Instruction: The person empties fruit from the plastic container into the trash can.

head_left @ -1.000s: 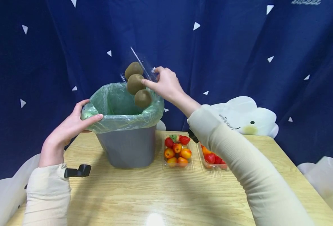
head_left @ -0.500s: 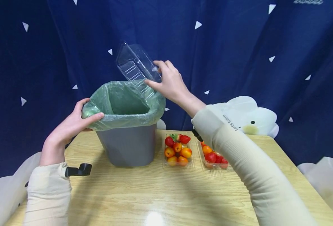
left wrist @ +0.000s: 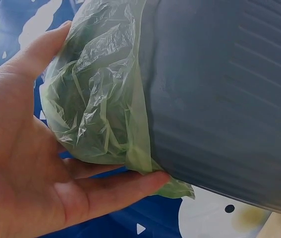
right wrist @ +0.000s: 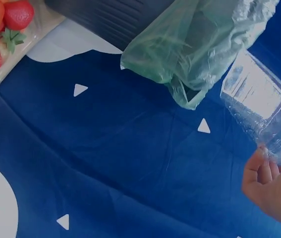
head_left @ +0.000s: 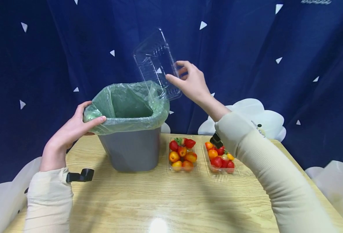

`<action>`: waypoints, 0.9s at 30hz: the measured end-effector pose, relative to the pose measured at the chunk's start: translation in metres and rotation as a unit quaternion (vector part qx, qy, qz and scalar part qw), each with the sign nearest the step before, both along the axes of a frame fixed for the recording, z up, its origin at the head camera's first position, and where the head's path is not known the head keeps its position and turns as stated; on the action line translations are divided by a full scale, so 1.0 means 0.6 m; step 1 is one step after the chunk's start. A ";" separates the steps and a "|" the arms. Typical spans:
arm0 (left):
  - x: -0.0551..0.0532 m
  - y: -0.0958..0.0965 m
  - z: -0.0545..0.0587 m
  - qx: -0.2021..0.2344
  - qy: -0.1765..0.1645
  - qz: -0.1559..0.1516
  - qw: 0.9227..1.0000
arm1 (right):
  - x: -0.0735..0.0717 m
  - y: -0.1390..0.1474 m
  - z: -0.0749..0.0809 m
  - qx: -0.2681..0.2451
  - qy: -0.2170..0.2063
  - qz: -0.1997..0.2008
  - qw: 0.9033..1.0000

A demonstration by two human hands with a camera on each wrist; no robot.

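Observation:
A grey trash can [head_left: 133, 150] lined with a green plastic bag [head_left: 130, 123] stands on the table's left. My left hand [head_left: 72, 127] grips its left rim over the folded bag, thumb along the front; the left wrist view shows the fingers spread round the bag-covered corner [left wrist: 95, 99]. Above the can's right rim, my right hand [head_left: 190, 81] pinches a clear plastic container [head_left: 156, 64] by its edge. The container is tilted and nothing lies in it. In the right wrist view the fingertips hold the container [right wrist: 264, 99] close beside the bag. The can's bottom is hidden.
Right of the can sit two clear boxes of fruit on the wooden table [head_left: 124, 204]: one box [head_left: 183, 157] with strawberries and orange-red fruits, the other [head_left: 220, 158] partly behind the right sleeve. A blue curtain [head_left: 235, 58] hangs behind.
Several brown round fruits have dropped out of the clear container into the can and are out of sight. My right hand has moved right with the container; the left hand stays on the rim.

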State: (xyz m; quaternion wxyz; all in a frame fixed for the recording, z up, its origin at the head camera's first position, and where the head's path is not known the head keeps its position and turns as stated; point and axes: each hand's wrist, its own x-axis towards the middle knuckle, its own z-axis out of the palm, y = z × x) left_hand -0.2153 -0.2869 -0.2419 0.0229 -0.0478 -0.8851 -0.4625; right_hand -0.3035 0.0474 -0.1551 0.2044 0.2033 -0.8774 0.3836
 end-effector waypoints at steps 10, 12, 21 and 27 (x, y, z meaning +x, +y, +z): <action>0.003 0.001 0.007 -0.016 0.001 0.008 1.000 | -0.001 0.079 -0.017 -0.144 -0.098 0.047 0.983; 0.004 0.001 0.007 -0.012 0.003 0.008 1.000 | -0.003 0.095 -0.023 -0.178 -0.127 0.062 0.974; 0.002 -0.002 0.005 -0.010 0.001 0.007 1.000 | 0.006 0.161 -0.041 -0.236 -0.228 0.059 0.943; 0.003 0.000 0.006 -0.013 -0.004 0.006 1.000 | 0.012 0.207 -0.061 -0.254 -0.252 0.049 0.933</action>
